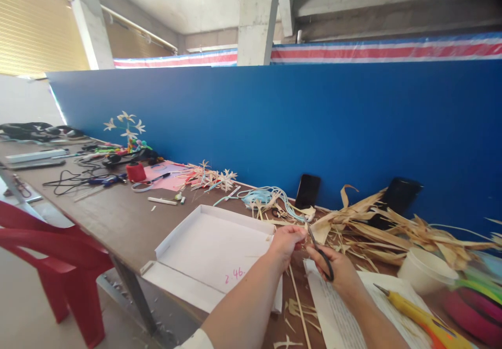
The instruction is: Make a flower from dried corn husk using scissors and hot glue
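Observation:
My left hand [287,242] is closed in a pinch above the right edge of a white box lid [207,239]. A small pale piece of dried husk seems to be between its fingertips, mostly hidden by them. My right hand [340,271] grips a pair of dark scissors [323,260] by the handle loops. Their blades point up and left, right beside the left fingertips. Just beyond the hands lies a pile of dried corn husks [361,223], with cut scraps [300,310] below on the brown table.
A phone [308,191] leans against the blue partition [274,124]. At right are a white cup [425,270], a yellow glue gun [415,312], tape rolls [474,307] and printed paper [333,307]. Husk flowers [225,180] and red thread [135,172] lie left; a red chair [58,255] stands beside the table.

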Motion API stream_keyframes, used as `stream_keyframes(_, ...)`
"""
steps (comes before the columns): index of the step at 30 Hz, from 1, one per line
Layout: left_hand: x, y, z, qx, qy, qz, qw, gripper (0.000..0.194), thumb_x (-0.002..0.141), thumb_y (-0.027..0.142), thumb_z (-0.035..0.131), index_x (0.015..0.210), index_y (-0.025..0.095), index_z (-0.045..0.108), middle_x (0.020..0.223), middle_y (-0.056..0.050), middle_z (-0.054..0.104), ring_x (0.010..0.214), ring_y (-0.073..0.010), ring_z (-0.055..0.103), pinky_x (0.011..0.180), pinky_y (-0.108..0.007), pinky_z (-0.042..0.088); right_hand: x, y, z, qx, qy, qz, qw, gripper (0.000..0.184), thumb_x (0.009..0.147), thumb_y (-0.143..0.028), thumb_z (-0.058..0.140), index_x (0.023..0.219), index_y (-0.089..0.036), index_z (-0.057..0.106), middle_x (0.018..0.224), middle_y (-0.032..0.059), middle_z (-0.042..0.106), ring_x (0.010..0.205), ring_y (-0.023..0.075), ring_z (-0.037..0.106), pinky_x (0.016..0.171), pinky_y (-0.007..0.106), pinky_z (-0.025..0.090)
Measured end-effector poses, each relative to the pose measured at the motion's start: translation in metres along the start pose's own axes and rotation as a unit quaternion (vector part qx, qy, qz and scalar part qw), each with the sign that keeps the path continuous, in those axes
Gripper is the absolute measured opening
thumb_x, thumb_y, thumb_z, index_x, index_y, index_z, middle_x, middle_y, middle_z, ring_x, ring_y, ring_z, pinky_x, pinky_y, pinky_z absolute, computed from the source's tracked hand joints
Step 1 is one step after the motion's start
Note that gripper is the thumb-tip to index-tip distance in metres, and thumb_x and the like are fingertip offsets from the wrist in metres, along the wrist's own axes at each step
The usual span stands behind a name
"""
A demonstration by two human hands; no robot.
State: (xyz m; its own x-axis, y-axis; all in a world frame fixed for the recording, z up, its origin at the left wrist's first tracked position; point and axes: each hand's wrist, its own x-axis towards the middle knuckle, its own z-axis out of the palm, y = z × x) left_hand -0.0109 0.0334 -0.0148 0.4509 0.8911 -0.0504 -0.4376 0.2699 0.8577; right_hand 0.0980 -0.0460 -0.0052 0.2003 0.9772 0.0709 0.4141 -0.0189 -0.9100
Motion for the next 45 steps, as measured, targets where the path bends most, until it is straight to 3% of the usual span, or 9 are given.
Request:
stream_keyframes(8, 0.001, -0.002, -0.001, 0.017, 0.013, 0.008, 1.000, 0.032, 0.050, 0.036, 0.071, 0.064, 0.010, 0.059, 0.056, 0.001, 0.052, 0.050, -0.0058, 0.041, 0.052, -0.021, 0.028, 0.008, 0.017, -0.004, 0.035, 0.055, 0.037, 0.997, 0.047, 0.065, -0.047, 0.063, 0.100, -0.017, 0.055, 0.055, -0.0031, 0.058, 0.049, 0.0150, 0.052, 0.049, 0.026, 0.035)
stream_keyframes(13, 0.000, -0.002, 0.003, 0.043, 0.028, 0.023, 0.998, 0.031, 0.052, 0.036, 0.071, 0.065, 0.010, 0.060, 0.058, 0.000, 0.053, 0.051, -0.0067, 0.042, 0.053, -0.022, 0.032, 0.011, 0.029, -0.009, -0.119, 0.121, 0.043, 0.985, 0.032, 0.060, -0.040, 0.064, 0.080, -0.023, 0.046, 0.054, -0.0025, 0.060, 0.050, 0.0175, 0.055, 0.050, 0.026, 0.035)
stream_keyframes(19, 0.004, -0.010, 0.002, 0.188, 0.012, 0.086, 0.978, 0.019, 0.061, 0.030, 0.066, 0.070, 0.014, 0.064, 0.062, -0.001, 0.058, 0.057, -0.0097, 0.045, 0.059, -0.023, 0.036, 0.006, 0.023, -0.001, -0.316, 0.127, -0.012, 0.940, 0.021, 0.067, -0.039, 0.056, 0.062, -0.025, 0.041, 0.049, -0.0040, 0.051, 0.045, 0.0142, 0.045, 0.048, 0.025, 0.028)
stream_keyframes(23, 0.004, -0.012, -0.001, 0.306, 0.038, 0.193, 0.931, 0.011, 0.068, 0.027, 0.061, 0.069, 0.017, 0.065, 0.076, -0.003, 0.064, 0.071, -0.0145, 0.052, 0.071, -0.025, 0.038, 0.008, 0.029, -0.003, -0.192, 0.058, 0.003, 0.980, 0.017, 0.070, -0.036, 0.052, 0.066, -0.025, 0.039, 0.053, -0.0047, 0.052, 0.047, 0.0131, 0.045, 0.046, 0.023, 0.031)
stream_keyframes(26, 0.002, -0.010, -0.001, 0.332, 0.045, 0.212, 0.918, 0.011, 0.071, 0.026, 0.058, 0.070, 0.018, 0.065, 0.079, -0.004, 0.064, 0.073, -0.0154, 0.053, 0.073, -0.026, 0.038, 0.009, 0.035, -0.008, -0.056, -0.029, 0.006, 0.998, 0.014, 0.072, -0.035, 0.051, 0.073, -0.025, 0.041, 0.062, -0.0040, 0.056, 0.056, 0.0148, 0.053, 0.050, 0.023, 0.039)
stream_keyframes(28, 0.003, -0.009, -0.001, 0.332, 0.048, 0.208, 0.919, 0.011, 0.071, 0.025, 0.057, 0.071, 0.018, 0.065, 0.079, -0.004, 0.064, 0.073, -0.0155, 0.054, 0.073, -0.026, 0.039, 0.009, 0.036, -0.011, -0.047, -0.044, -0.016, 0.998, 0.015, 0.073, -0.036, 0.052, 0.080, -0.025, 0.045, 0.070, -0.0021, 0.060, 0.065, 0.0164, 0.058, 0.055, 0.025, 0.042)
stream_keyframes(34, 0.001, -0.008, 0.004, 0.292, 0.032, 0.196, 0.935, 0.013, 0.072, 0.029, 0.057, 0.073, 0.017, 0.064, 0.074, -0.003, 0.063, 0.068, -0.0144, 0.054, 0.066, -0.024, 0.040, 0.006, 0.021, -0.019, -0.231, 0.109, -0.036, 0.966, 0.023, 0.071, -0.037, 0.056, 0.090, -0.026, 0.050, 0.087, 0.0021, 0.069, 0.082, 0.0210, 0.063, 0.068, 0.029, 0.042)
stream_keyframes(40, -0.008, -0.001, 0.010, 0.236, 0.005, 0.181, 0.955, 0.014, 0.070, 0.028, 0.059, 0.074, 0.015, 0.065, 0.076, -0.004, 0.064, 0.067, -0.0137, 0.055, 0.065, -0.024, 0.042, 0.005, 0.015, -0.036, -0.281, 0.256, 0.018, 0.925, 0.034, 0.071, -0.044, 0.054, 0.098, -0.024, 0.052, 0.090, 0.0056, 0.070, 0.086, 0.0241, 0.064, 0.067, 0.031, 0.043)
stream_keyframes(45, -0.004, -0.003, 0.006, 0.286, 0.021, 0.135, 0.948, 0.013, 0.067, 0.029, 0.061, 0.068, 0.016, 0.064, 0.070, -0.002, 0.063, 0.065, -0.0132, 0.053, 0.064, -0.024, 0.041, 0.008, 0.020, -0.049, -0.340, 0.220, 0.061, 0.912, 0.029, 0.070, -0.041, 0.054, 0.091, -0.024, 0.064, 0.088, 0.0069, 0.070, 0.084, 0.0269, 0.064, 0.067, 0.033, 0.043)
